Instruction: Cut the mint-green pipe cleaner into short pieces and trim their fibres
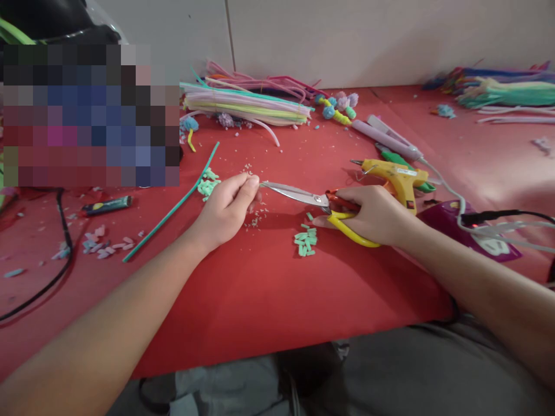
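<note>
My right hand [368, 211] grips a pair of scissors [297, 193] with one red and one yellow handle, blades pointing left. Their tips meet the pinched fingertips of my left hand [232, 205]. What those fingers hold is too small and covered to make out. Beneath the scissors lies a small heap of cut mint-green pieces [306, 240]. Another mint-green pile [208, 186] sits just behind my left wrist. Beside it, a long teal pipe cleaner [173, 208] rests slantwise on the red table. Tiny pale clippings are scattered around my left fingertips.
A yellow glue gun [396, 176] and a lilac hair straightener [385, 138] lie at the right with cables. Bundled pipe cleaners [251, 104] line the back wall. Pink and blue snippets [104, 242] and a marker-like tube [107, 206] are at the left, near a blurred-out area.
</note>
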`<state>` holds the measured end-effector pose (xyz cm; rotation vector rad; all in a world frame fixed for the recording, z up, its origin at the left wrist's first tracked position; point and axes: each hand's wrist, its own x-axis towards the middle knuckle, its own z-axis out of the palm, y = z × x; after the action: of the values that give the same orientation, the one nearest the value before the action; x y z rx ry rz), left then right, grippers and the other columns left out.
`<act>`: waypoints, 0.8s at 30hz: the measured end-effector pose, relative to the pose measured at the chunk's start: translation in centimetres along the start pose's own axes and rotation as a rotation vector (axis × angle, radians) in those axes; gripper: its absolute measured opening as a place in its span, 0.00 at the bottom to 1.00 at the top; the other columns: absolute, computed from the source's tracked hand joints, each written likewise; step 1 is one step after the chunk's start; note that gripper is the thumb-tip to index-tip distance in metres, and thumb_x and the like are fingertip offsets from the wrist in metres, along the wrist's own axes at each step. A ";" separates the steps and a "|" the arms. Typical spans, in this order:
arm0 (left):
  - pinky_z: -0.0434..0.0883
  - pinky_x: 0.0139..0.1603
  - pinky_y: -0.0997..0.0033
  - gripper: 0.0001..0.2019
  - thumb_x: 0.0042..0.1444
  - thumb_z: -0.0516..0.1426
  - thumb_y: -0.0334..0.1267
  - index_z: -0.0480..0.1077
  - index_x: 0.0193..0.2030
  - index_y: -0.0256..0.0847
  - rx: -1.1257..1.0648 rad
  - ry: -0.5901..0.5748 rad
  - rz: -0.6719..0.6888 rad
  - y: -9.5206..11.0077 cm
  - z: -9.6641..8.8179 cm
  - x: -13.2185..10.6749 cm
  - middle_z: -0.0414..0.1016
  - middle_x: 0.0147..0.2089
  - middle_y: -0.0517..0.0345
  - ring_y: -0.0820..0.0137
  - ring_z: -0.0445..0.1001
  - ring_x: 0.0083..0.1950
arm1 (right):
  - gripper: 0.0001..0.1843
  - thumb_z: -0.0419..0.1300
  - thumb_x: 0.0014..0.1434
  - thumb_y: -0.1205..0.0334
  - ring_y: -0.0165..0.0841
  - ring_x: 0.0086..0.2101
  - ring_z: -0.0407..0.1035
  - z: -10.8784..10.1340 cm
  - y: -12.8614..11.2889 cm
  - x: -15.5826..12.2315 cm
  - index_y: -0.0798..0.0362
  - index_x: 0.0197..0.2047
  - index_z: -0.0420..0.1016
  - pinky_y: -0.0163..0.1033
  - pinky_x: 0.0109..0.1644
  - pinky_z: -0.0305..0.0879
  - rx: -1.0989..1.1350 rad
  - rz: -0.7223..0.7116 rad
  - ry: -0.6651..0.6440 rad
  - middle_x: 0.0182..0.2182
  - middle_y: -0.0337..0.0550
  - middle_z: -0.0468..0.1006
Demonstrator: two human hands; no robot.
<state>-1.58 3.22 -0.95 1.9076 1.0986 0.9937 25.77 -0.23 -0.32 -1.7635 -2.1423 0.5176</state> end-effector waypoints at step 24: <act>0.60 0.24 0.72 0.19 0.71 0.50 0.45 0.63 0.28 0.42 -0.060 0.006 -0.025 0.3 0.3 -0.1 0.61 0.22 0.62 0.74 0.61 0.23 | 0.37 0.63 0.46 0.25 0.28 0.24 0.47 0.0 0.0 -0.2 0.50 0.22 0.53 0.40 0.26 0.48 0.018 0.008 0.017 0.19 0.33 0.53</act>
<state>-1.25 2.99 -0.87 1.8399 1.0814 1.0082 25.79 -0.40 -0.37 -1.7617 -2.1136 0.5201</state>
